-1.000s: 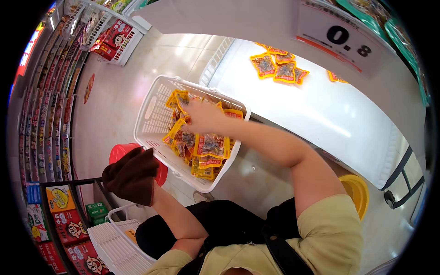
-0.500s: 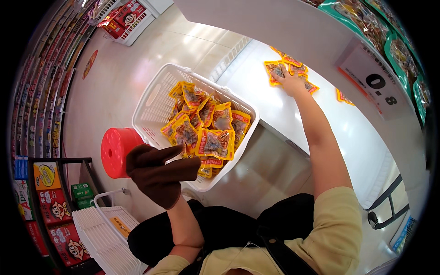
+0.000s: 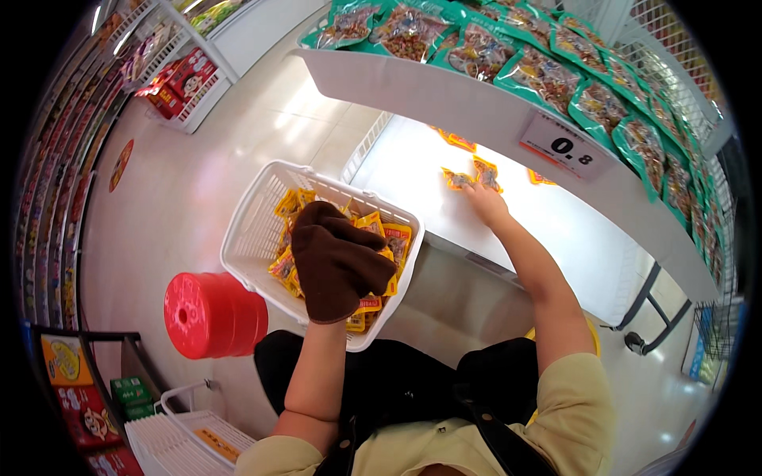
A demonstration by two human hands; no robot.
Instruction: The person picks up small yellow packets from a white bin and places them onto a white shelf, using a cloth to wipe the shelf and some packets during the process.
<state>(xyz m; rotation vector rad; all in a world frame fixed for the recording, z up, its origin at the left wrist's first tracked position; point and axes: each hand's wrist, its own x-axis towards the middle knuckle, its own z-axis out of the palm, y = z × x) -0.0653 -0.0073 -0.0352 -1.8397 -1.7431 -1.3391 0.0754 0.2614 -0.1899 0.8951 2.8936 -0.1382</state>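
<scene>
A brown cloth glove (image 3: pixel 337 262) covers my left hand (image 3: pixel 325 274), which lies palm down over the white plastic basket (image 3: pixel 252 208). Its fingers look stretched out, resting on or just above the yellow snack packets (image 3: pixel 397 238) heaped inside. My bare right hand (image 3: pixel 486 202) reaches under the upper shelf to the white lower shelf (image 3: pixel 548 230). There its fingers close on a couple of small yellow packets (image 3: pixel 486 172); the fingertips are partly hidden. More yellow packets (image 3: pixel 454 139) lie farther back on that shelf, and another (image 3: pixel 540 178) to the right.
Above the lower shelf juts an upper shelf (image 3: pixel 397 75) loaded with green snack bags (image 3: pixel 540 75), with a price tag (image 3: pixel 565 147) on its edge. A red round stool (image 3: pixel 214 315) stands left of the basket. White wire racks (image 3: pixel 186 436) are at lower left, and stocked shelves (image 3: pixel 51 198) line the far left.
My gloved left hand has moved up and right over the basket's packets. On the shelf, my right hand has left the larger pile and is at a couple of packets. The view has shifted.
</scene>
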